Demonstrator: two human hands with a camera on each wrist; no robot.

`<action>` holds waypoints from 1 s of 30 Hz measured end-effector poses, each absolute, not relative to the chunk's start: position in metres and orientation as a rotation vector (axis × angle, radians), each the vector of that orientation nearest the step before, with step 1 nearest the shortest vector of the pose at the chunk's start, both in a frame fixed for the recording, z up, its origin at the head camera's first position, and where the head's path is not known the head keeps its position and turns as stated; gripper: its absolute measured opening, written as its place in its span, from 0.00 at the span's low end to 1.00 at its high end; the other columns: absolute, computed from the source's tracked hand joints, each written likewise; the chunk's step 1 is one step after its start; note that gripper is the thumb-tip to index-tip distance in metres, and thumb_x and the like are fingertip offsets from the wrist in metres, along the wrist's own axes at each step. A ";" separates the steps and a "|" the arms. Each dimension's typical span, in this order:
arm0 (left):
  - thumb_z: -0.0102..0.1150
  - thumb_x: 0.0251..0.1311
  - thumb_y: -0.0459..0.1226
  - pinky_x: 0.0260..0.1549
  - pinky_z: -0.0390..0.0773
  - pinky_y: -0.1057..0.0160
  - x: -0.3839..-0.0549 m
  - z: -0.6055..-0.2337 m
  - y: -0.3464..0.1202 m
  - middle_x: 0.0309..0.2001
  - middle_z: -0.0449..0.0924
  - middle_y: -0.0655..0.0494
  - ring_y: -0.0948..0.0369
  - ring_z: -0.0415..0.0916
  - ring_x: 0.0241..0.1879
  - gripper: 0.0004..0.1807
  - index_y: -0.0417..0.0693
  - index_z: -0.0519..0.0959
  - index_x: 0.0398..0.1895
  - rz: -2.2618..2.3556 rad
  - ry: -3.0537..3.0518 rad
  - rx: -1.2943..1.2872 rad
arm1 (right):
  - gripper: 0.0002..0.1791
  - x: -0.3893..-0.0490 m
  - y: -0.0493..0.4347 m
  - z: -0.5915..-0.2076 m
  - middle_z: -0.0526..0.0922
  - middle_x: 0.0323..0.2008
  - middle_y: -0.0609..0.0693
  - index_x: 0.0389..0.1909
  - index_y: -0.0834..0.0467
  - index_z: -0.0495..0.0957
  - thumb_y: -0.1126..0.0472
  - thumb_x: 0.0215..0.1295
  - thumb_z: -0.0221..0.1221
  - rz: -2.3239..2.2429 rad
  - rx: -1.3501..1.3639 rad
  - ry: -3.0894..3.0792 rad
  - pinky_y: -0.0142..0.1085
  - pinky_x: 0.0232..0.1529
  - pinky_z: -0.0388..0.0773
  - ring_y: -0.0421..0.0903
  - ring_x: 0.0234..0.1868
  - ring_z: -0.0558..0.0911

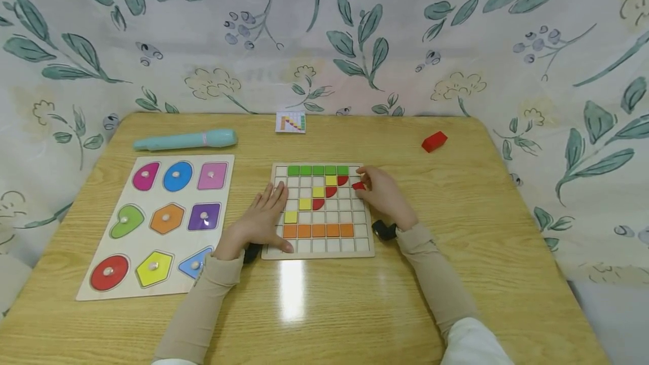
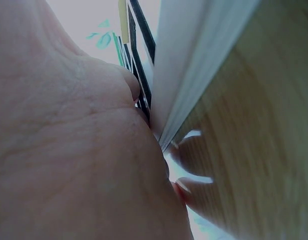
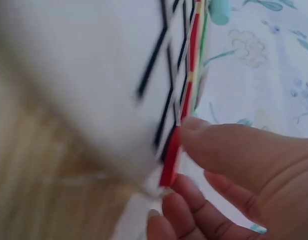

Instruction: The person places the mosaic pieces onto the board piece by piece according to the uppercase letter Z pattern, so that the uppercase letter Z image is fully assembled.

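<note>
My left hand point(image 1: 261, 216) lies spread over the left edge of a white grid board point(image 1: 360, 245), thumb near its lower corner. At the board's right edge, my right hand point(image 1: 385, 193) pinches a small red tile point(image 1: 358, 186) between thumb and fingers. The right wrist view shows this red tile point(image 3: 171, 157) at the board's edge, under the thumb tip. On the grid are a row of green squares point(image 1: 318, 170), a diagonal of yellow squares point(image 1: 318, 191) with round-edged red pieces point(image 1: 331, 192) beside three of them, and a row of orange squares point(image 1: 318, 231).
To the left lies a wooden shape puzzle point(image 1: 190, 244) with knobbed colored pieces, partly under the left forearm. A turquoise pen-shaped object point(image 1: 185, 139) lies behind it. A small pattern card point(image 1: 290, 122) is at the table's back edge, and a red block point(image 1: 434, 141) at back right.
</note>
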State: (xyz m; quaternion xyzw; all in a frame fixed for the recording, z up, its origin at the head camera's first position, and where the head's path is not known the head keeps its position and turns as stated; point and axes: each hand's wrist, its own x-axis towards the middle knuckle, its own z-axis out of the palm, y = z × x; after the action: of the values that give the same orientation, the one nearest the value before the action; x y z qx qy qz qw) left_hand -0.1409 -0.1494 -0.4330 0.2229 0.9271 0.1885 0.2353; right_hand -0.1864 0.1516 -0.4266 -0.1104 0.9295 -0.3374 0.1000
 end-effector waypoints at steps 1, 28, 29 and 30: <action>0.75 0.38 0.58 0.73 0.28 0.39 -0.141 -0.433 -0.149 0.77 0.23 0.41 0.42 0.17 0.75 0.75 0.36 0.32 0.76 0.517 2.543 0.609 | 0.26 -0.188 0.149 -0.426 0.79 0.47 0.60 0.62 0.63 0.69 0.63 0.63 0.62 -0.977 -0.341 2.750 0.44 0.49 0.77 0.52 0.45 0.76; 0.75 0.36 0.60 0.73 0.30 0.39 -0.141 -0.432 -0.150 0.78 0.23 0.42 0.43 0.18 0.76 0.76 0.38 0.33 0.76 0.527 2.551 0.607 | 0.23 -0.170 0.062 -0.418 0.79 0.39 0.49 0.58 0.59 0.74 0.65 0.61 0.62 -0.767 -0.824 2.634 0.32 0.42 0.75 0.44 0.38 0.74; 0.75 0.36 0.60 0.73 0.30 0.39 -0.141 -0.432 -0.150 0.78 0.23 0.43 0.43 0.18 0.76 0.75 0.39 0.33 0.77 0.522 2.550 0.603 | 0.23 -0.168 0.057 -0.418 0.78 0.38 0.49 0.58 0.58 0.74 0.65 0.61 0.62 -0.742 -0.847 2.631 0.32 0.41 0.75 0.44 0.37 0.74; 0.75 0.36 0.60 0.73 0.30 0.39 -0.141 -0.432 -0.150 0.78 0.23 0.43 0.43 0.18 0.76 0.75 0.38 0.34 0.77 0.527 2.552 0.606 | 0.23 -0.166 0.053 -0.419 0.78 0.37 0.48 0.58 0.58 0.74 0.65 0.60 0.62 -0.719 -0.869 2.631 0.31 0.40 0.74 0.43 0.37 0.73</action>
State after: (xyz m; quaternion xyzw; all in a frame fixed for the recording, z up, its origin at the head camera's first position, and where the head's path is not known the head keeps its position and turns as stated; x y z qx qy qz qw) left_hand -0.1405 -0.1500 -0.4320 0.2204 0.9281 0.1915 0.2310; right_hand -0.1663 0.0528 -0.4189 -0.3006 0.9101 -0.2488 0.1393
